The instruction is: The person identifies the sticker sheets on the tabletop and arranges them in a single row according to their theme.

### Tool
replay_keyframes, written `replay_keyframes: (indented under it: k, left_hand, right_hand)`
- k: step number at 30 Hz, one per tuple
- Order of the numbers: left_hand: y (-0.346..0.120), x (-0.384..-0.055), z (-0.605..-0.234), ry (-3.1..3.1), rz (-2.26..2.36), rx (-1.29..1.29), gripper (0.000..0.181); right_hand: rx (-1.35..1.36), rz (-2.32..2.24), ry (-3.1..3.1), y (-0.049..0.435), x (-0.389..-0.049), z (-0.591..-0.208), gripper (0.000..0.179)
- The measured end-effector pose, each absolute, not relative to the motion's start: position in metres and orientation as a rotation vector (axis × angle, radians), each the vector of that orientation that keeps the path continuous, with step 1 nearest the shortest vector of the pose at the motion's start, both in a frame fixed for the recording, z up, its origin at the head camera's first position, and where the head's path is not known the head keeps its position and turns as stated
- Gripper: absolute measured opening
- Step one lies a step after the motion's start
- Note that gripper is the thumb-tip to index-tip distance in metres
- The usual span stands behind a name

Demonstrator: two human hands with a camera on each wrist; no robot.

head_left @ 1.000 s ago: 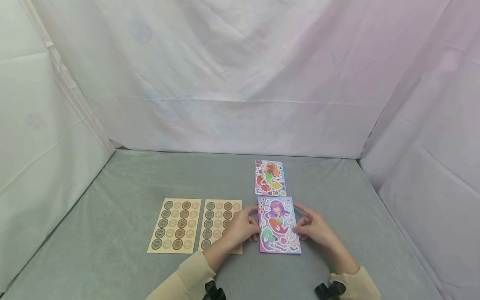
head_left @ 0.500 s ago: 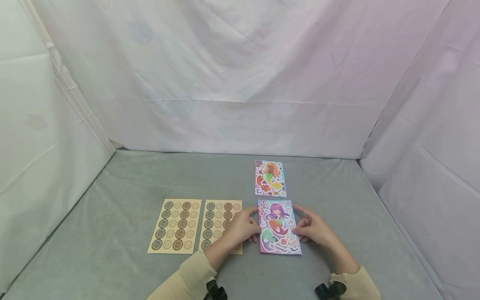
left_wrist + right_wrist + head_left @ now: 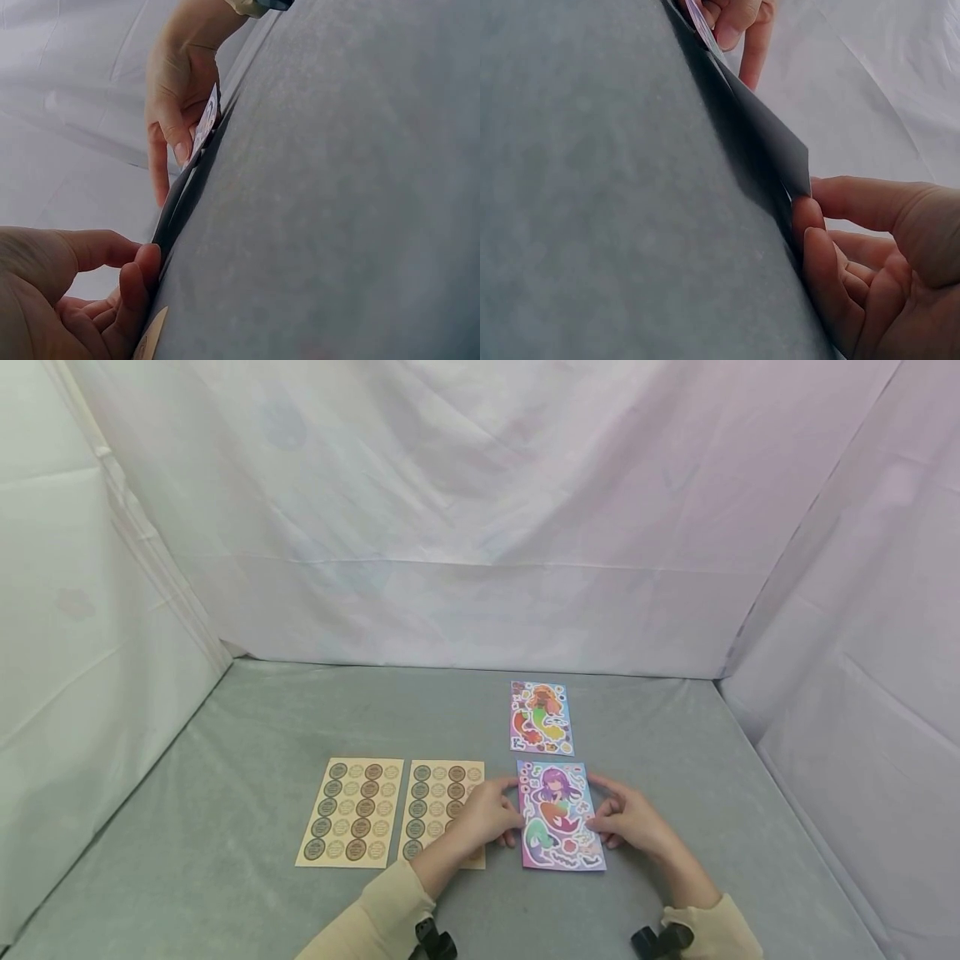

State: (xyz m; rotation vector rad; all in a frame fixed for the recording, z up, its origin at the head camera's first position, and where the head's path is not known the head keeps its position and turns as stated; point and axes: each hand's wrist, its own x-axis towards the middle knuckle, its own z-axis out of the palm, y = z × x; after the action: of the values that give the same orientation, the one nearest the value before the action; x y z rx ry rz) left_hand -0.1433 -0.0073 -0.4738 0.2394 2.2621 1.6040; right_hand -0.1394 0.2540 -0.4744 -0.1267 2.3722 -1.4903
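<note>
In the head view a sticker sheet with a purple-haired mermaid (image 3: 561, 817) lies between my two hands, right of the table's middle. My left hand (image 3: 487, 814) pinches its left edge, thumb on top. Thumb and fingers of my right hand (image 3: 630, 818) pinch the opposite edge. Both wrist views show the sheet edge-on: its dark underside (image 3: 769, 131) is tilted a little off the cloth, with a shadow below. Beyond its far edge lies a second mermaid sticker sheet (image 3: 541, 718), orange-haired, with a narrow gap between them.
Two tan sheets of round stickers lie side by side on the left: the outer sheet (image 3: 351, 812) is fully visible, while my left hand and forearm partly cover the inner sheet (image 3: 429, 802). Grey cloth (image 3: 247, 777) covers the table. White curtains (image 3: 480, 610) hang behind and at both sides.
The purple-haired mermaid sheet has shifted slightly toward me, opening a narrow gap from the orange-haired sheet that its far edge met before. Both hands keep their pinch and hardly move.
</note>
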Motion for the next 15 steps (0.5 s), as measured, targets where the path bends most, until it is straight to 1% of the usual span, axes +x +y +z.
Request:
replay_keyframes:
  k: [8, 15]
  left_hand:
    - [-0.0058, -0.1427, -0.4734, 2.262, 1.619, 0.212, 0.066]
    - [-0.0052, -0.1420, -0.4733, 2.265, 1.613, 0.196, 0.067]
  right_hand:
    - [-0.125, -1.506, 2.352, 0.2531, -0.1375, -0.4684, 0.080]
    - [-0.098, -1.487, 2.366, 0.2529, -0.1380, -0.4711, 0.078]
